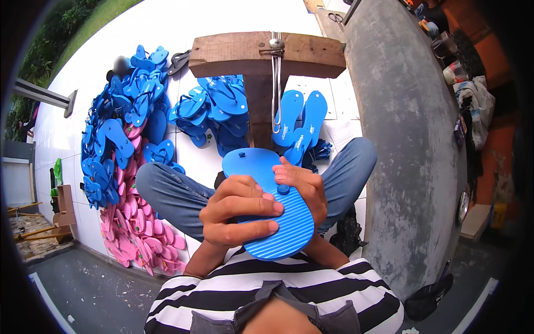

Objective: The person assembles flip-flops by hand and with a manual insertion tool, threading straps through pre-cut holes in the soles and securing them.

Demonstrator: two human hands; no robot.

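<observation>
**Over the lap: two hands press a plug into a blue sole**

Near the striped shirt (289, 292), the left hand (236, 214) is curled tight around a blue sole (278, 222), fingers across its ribbed underside. The right hand (300, 186) clasps the far right edge of the same sole, with the fingertips at a small round blue plug (283, 189) that stands up from the surface. That plug looks to be through its hole; no strap shows on this sole from here, so how much fitting is left cannot be told. The sole is bright blue, oval, ridged crosswise, and lies tilted over the lap between the knees in jeans (172, 192).

Farther off, a wooden post (261, 83) with a crossbar carries a hanging metal hook (276, 89). Behind it lie finished blue sandals (222, 108). At far left is a bigger heap of blue sandals, with pink soles (139, 236) nearer. A grey wall (411, 139) runs along the right.
</observation>
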